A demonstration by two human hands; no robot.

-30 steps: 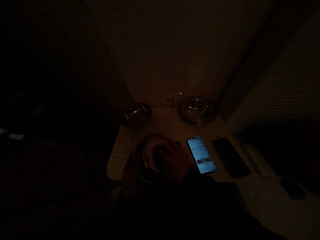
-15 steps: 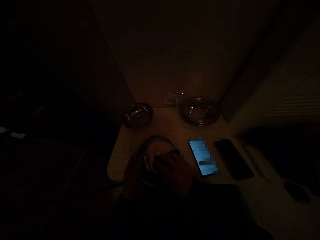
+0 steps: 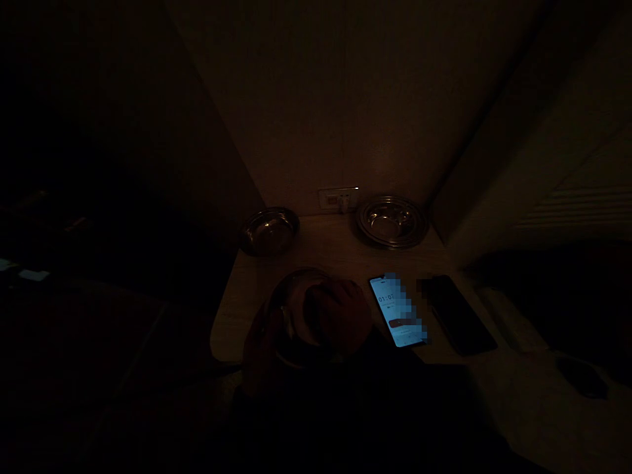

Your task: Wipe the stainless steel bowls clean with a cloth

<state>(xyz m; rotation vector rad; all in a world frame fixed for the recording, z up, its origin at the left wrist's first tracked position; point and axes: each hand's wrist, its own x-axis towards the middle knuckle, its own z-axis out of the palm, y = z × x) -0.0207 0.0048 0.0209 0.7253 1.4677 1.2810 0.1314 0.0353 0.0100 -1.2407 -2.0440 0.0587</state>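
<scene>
— Hands: how are they placed?
— Apart, on one shiny metal bowl [image 3: 294, 304]: its left rim is clasped by the left hand [image 3: 260, 343]; its right inner side is covered by the right hand [image 3: 346, 317], whose grip cannot be told in the dark.
— And the bowl's place and direction?
— Near the rounded front-left corner of the wood-grained table [image 3: 332, 251]; its mouth is turned upward, its outline equally round every way. At the far right corner, wide-rimmed metal dishes [image 3: 390, 227] are seen.
</scene>
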